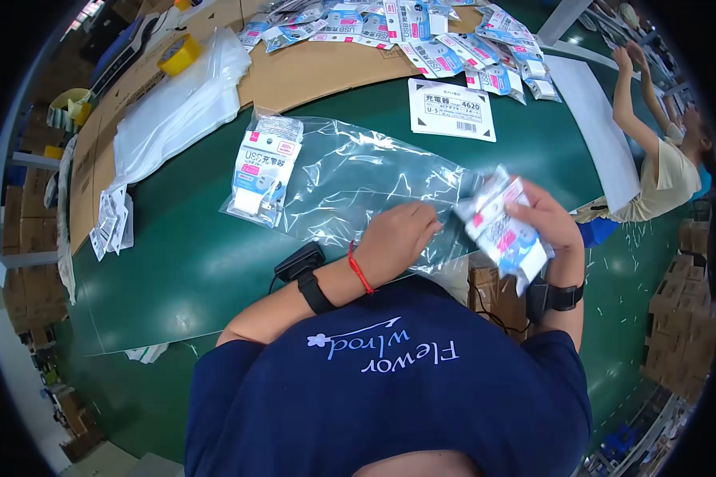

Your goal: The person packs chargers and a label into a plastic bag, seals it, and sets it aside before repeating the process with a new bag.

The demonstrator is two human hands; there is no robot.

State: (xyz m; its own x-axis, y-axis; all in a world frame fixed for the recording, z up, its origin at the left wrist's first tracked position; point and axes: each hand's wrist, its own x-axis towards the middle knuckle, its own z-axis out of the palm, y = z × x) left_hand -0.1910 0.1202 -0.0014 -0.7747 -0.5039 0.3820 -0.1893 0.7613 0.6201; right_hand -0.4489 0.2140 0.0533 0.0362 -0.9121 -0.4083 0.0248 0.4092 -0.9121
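A large clear plastic bag (358, 175) lies flat on the green table in front of me. At its left end a packaged USB charger (260, 171), in a white, pink and blue wrapper, appears to be inside it. My left hand (402, 238), with a red cord on the wrist, is closed with its fingers pinching the bag's near edge by the opening. My right hand (547, 219) grips a charger pack (503, 230) in similar wrapping at the bag's right end. Whether more than one pack is in that grip, I cannot tell.
Many charger packs (429, 56) are heaped on cardboard (326, 75) at the far side. A white printed label sheet (452, 110) lies before them. At left are a stack of clear bags (187, 103), yellow tape (180, 55) and small cards (113, 224). Another person (664, 159) works at right.
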